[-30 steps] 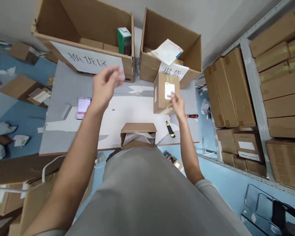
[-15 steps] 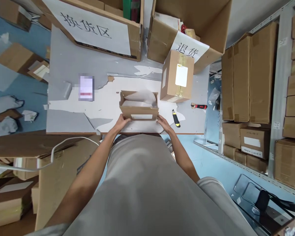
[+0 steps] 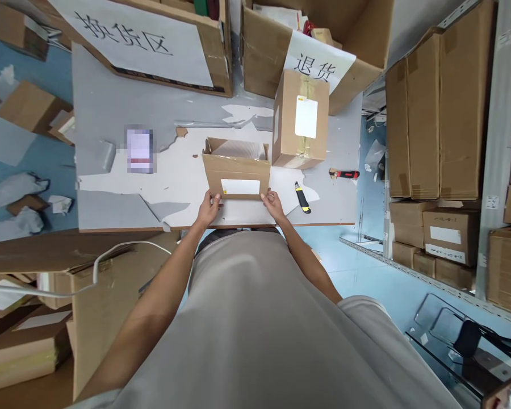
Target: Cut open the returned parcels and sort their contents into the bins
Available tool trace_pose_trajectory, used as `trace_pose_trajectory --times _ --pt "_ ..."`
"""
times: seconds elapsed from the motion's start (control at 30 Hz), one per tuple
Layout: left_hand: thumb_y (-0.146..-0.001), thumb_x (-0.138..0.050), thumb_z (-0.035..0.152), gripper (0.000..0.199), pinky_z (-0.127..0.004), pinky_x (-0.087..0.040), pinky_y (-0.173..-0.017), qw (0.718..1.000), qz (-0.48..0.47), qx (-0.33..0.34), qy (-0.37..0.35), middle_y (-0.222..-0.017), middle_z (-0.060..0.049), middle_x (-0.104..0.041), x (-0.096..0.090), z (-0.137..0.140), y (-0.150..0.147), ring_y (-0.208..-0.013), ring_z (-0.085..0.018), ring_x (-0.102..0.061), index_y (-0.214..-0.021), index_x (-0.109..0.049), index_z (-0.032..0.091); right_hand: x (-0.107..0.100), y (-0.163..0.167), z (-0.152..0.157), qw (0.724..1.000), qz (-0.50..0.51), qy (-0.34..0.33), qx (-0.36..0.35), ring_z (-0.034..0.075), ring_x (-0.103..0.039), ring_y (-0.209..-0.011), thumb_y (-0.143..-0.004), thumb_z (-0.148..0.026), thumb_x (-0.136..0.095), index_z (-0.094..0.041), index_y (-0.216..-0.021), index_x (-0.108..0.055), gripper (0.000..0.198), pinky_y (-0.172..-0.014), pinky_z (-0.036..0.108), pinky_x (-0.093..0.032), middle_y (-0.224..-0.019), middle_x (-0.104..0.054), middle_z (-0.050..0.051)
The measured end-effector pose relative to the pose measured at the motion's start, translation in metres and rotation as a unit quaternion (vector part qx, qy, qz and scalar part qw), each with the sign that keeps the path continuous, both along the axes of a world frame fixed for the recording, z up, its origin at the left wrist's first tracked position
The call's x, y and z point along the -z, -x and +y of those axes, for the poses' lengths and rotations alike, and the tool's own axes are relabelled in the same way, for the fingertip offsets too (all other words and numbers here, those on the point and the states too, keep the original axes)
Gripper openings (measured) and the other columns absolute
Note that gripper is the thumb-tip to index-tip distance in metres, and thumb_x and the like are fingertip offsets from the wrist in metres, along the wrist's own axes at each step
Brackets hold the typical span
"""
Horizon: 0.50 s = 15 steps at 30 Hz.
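On the head cam, the left hand (image 3: 209,208) and right hand (image 3: 274,205) are gripping the open box (image 3: 237,170) by its lower corners, thumbs up front, near the table's (image 3: 181,218) front edge. Its grey top (image 3: 123,85) is looking pretty torn, white showing through. A taped box (image 3: 301,145) and yellow knife (image 3: 302,198) are sitting rightward; a loaded shelf (image 3: 496,130) is standing over blue floor (image 3: 349,250).

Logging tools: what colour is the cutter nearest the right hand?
The cutter is black and yellow, clearest in the head view.
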<state>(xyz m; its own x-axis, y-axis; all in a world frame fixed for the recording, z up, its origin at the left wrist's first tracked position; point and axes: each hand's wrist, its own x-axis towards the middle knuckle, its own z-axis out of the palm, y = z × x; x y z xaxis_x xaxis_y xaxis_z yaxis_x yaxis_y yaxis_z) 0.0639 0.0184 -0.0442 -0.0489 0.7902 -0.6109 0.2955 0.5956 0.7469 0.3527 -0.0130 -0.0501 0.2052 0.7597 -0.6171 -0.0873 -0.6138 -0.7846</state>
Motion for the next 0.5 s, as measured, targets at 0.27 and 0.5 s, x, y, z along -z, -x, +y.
trace_pose_trajectory --times 0.27,0.5 --pt "-0.117 -0.063 0.061 0.078 -0.043 -0.069 -0.095 0.998 0.039 0.050 -0.014 -0.150 -0.020 -0.076 0.008 -0.007 -0.007 -0.080 -0.021 -0.076 -0.180 -0.047 0.018 0.013 -0.009 -0.008 0.998 -0.047 -0.017 -0.033 0.034 -0.073 -0.146 -0.098 -0.086 -0.077 -0.025 -0.127 -0.072 0.068 -0.134 0.051 -0.053 -0.136 -0.085 0.014" --pt "-0.106 -0.074 0.055 0.084 -0.043 -0.070 -0.094 0.998 -0.008 0.062 -0.015 -0.148 -0.019 -0.077 0.018 -0.005 0.003 -0.082 -0.018 -0.076 -0.177 -0.050 0.018 0.017 -0.013 -0.017 0.997 -0.012 -0.025 -0.073 0.034 -0.074 -0.149 -0.099 -0.082 -0.077 -0.026 -0.164 -0.066 0.087 -0.123 0.054 -0.066 -0.158 -0.080 0.012"
